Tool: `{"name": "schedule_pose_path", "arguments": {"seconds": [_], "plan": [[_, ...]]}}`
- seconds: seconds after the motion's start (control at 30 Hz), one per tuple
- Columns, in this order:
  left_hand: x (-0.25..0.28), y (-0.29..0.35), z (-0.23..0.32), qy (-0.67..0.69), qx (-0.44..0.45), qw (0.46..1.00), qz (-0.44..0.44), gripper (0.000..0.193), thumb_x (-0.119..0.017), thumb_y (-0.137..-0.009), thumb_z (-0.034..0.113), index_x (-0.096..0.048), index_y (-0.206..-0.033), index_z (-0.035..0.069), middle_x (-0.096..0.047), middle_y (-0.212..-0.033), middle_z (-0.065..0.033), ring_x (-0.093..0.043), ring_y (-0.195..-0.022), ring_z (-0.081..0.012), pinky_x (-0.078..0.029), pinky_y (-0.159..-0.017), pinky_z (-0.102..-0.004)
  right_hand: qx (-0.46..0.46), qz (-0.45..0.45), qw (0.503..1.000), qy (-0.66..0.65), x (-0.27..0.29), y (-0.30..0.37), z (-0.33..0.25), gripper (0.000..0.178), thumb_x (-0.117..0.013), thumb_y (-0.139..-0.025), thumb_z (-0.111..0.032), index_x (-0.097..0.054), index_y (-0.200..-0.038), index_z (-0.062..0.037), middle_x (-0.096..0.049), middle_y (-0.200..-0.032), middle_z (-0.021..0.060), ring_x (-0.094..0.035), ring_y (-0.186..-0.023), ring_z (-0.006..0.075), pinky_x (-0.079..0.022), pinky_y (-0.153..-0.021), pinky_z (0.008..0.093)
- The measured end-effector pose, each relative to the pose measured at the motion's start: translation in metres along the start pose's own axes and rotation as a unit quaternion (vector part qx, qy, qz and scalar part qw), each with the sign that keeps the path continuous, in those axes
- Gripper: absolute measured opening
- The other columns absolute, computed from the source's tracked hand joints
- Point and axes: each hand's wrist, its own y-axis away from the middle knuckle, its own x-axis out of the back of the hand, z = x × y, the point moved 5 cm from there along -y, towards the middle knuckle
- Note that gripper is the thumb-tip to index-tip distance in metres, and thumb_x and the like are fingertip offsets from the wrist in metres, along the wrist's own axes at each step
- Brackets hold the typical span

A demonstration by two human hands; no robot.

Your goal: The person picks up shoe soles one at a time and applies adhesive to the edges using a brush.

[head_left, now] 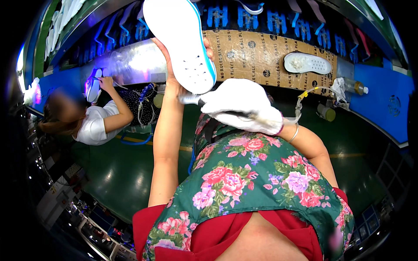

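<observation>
My bare left hand (170, 71) holds up a white shoe sole (179, 37) with a blue edge and small dark holes at its near end. Its fingers wrap around the sole from behind, on both sides. Just below that near end is my right hand (244, 106), in a white glove and closed around a brush. Pale, motion-blurred bristles of the brush (190, 99) stick out leftward, close to my left wrist; the glove hides most of its handle. Another white sole (308, 63) lies on the cardboard to the right.
Printed brown cardboard (257, 54) covers the bench. Blue clamps (276, 21) line the rack behind it. At the right are a clear bottle (358, 87) and a thin tube with a yellow part (305, 93). A co-worker (98, 124) at the left handles another sole (93, 89).
</observation>
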Motion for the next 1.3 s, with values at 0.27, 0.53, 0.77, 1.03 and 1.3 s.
{"name": "schedule_pose_path", "arguments": {"seconds": [0.27, 0.53, 0.77, 1.03, 1.3], "plan": [[-0.003, -0.004, -0.005, -0.020, 0.081, 0.996, -0.033, 0.110, -0.028, -0.078, 0.092, -0.049, -0.137, 0.002, -0.066, -0.102, -0.0243, -0.071, -0.081, -0.0342, -0.063, -0.065, -0.0432, 0.041, -0.032, 0.980, 0.192, -0.007, 0.008, 0.005, 0.042, -0.078, -0.076, -0.008, -0.071, -0.116, -0.0200, -0.072, -0.100, 0.0044, -0.069, -0.086, 0.0249, -0.054, -0.073, 0.0363], [0.006, 0.005, -0.004, -0.018, 0.154, 0.987, -0.037, 0.102, -0.037, -0.081, 0.086, -0.045, -0.144, 0.007, -0.065, -0.108, -0.0276, -0.072, -0.081, -0.0371, -0.063, -0.066, -0.0468, -0.041, -0.060, 0.997, -0.038, 0.004, -0.004, 0.014, 0.021, -0.076, -0.080, -0.012, -0.077, -0.101, -0.0151, -0.075, -0.104, 0.0055, -0.069, -0.087, 0.0245, -0.054, -0.077, 0.0347], [0.022, 0.011, -0.001, -0.065, 0.212, 0.970, 0.096, 0.087, -0.050, -0.088, 0.071, -0.044, -0.146, 0.006, -0.064, -0.116, -0.0283, -0.071, -0.087, -0.0415, -0.063, -0.062, -0.0514, 0.069, -0.087, 0.986, 0.122, -0.024, 0.007, 0.014, 0.041, -0.077, -0.077, -0.010, -0.070, -0.116, -0.0190, -0.070, -0.110, 0.0031, -0.067, -0.091, 0.0257, -0.054, -0.078, 0.0374], [0.035, 0.005, 0.005, -0.300, 0.264, 0.906, 0.136, 0.067, -0.050, -0.097, 0.058, -0.054, -0.140, 0.006, -0.068, -0.119, -0.0162, -0.071, -0.097, -0.0220, -0.062, -0.076, -0.0356, 0.023, -0.087, 0.992, 0.094, -0.014, -0.004, 0.018, 0.031, -0.078, -0.078, -0.011, -0.075, -0.109, -0.0166, -0.072, -0.104, 0.0037, -0.067, -0.094, 0.0250, -0.053, -0.081, 0.0379], [0.023, 0.003, 0.005, -0.479, 0.340, 0.796, 0.146, 0.067, -0.048, -0.098, 0.061, -0.056, -0.139, 0.009, -0.070, -0.115, -0.0101, -0.070, -0.093, -0.0175, -0.059, -0.074, -0.0296, 0.001, -0.096, 0.994, 0.050, -0.014, -0.008, 0.024, 0.027, -0.075, -0.080, -0.009, -0.074, -0.106, -0.0156, -0.073, -0.100, 0.0045, -0.067, -0.085, 0.0252, -0.053, -0.076, 0.0366]]}}
